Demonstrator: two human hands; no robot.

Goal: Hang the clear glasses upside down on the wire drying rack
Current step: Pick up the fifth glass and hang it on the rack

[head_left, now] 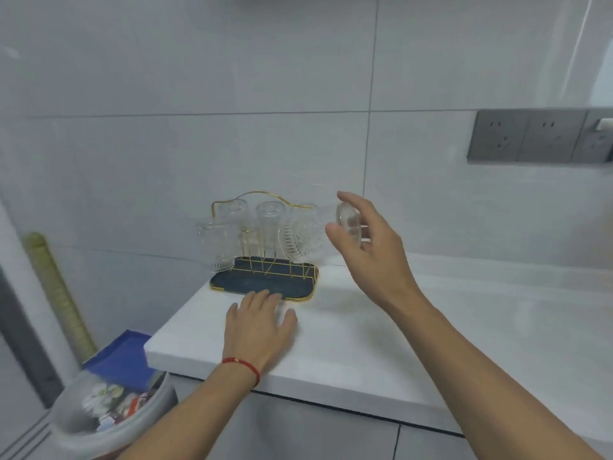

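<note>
Holding a clear ribbed glass (310,235) by its thick base, the right hand (368,257) has its grip closed around the bottom, thumb below and fingers over the top, with the glass lying nearly on its side and its mouth aimed left at the wire drying rack (262,234). The mouth looks to be at or just over one of the rack's right-hand prongs; blur keeps me from telling whether it is already seated. Other clear glasses (270,215) sit mouth-down on the back prongs, and another glass (215,247) hangs at the left end.

The left hand (258,327) lies flat and open on the white bench (365,327), fingertips touching the front lip of the rack's dark tray (262,285), holding nothing, likely steadying it.

To do this well, I judge the glass should be tipped further so the mouth faces down, slid along the prong rather than dropped, and let go only once the prong carries it.

Room is tight on the left of the glass, where the neighbouring one stands just beside it. Right and front are open bench. The bench's left edge falls just beside the tray, with a bin (109,413) below it, so nothing should be nudged that way.
</note>
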